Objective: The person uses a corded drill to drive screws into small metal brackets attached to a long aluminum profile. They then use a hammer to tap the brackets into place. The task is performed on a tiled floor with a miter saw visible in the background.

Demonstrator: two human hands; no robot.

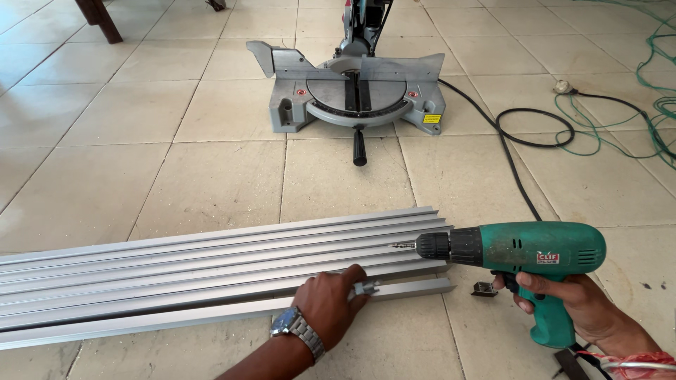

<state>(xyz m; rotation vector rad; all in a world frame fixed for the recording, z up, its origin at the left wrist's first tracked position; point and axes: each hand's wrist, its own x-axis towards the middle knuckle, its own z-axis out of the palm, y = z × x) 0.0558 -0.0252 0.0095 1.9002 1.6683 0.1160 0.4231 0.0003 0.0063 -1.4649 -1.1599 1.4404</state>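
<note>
Aluminium rails [211,264] on the tiled floor [338,183] look light, stiff, slippery (sharp-ended), best pinned flat near the end, where the left hand [327,304] pinches a small bracket [366,287]; the right hand [577,302] clenches the green drill [521,253].

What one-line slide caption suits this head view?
Right hand aims green drill at aluminium track; left hand steadies it.

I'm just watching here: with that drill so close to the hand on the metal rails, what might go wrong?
1. The drill in the right hand points its bit along the aluminium rails, toward where the left hand presses a small metal piece; a slip might nick the fingers.
2. The rails lie loose on the tiled floor and may shift.
3. The black cable loops nearby, a possible trip.
</note>
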